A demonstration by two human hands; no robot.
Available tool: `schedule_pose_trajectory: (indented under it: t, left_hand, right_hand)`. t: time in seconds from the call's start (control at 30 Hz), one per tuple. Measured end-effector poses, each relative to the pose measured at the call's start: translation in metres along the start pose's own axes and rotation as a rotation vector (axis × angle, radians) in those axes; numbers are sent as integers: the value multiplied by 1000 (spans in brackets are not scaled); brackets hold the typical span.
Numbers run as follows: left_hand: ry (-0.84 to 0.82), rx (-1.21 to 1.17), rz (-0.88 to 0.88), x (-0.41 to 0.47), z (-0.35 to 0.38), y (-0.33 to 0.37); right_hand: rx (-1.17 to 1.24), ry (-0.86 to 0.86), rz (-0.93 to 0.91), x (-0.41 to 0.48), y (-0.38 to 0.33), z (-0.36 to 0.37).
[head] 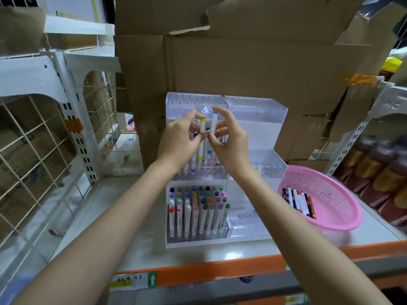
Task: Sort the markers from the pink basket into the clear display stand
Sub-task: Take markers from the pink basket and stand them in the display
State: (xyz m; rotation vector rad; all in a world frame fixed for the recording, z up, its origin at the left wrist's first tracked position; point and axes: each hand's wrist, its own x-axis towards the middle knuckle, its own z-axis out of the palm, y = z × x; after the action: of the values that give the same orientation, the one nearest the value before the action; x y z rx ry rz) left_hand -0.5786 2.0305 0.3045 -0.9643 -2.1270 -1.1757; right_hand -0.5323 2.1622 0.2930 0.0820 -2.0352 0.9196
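Note:
The clear display stand (259, 111) stands on the shelf in stepped tiers. Its front left tier holds several upright markers (198, 208) with coloured caps. In front of the middle tier my left hand (178, 142) holds a bunch of white markers, among them one with a yellow cap (202, 125). My right hand (229, 139) pinches a blue-capped marker (214, 122) in that bunch, fingertip on its top. The pink basket (330, 194) sits to the right with several markers (299, 201) lying in it.
Flattened cardboard boxes (242, 62) rise behind the stand. A white wire-grid rack (44, 139) stands to the left, and shelves of brown goods (378, 172) to the right. The shelf's orange front edge (220, 269) runs below my arms.

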Motion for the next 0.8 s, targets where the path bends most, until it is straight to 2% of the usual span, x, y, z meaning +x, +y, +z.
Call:
schedule_pose_trajectory:
  t: [0.63,0.8]
  left_hand:
    - [-1,270,103,-10,7,-9]
    - [-4,356,183,-13,6,-9]
  right_hand:
    - [14,24,23,-10,8,5]
    - [14,5,23,-11,8,7]
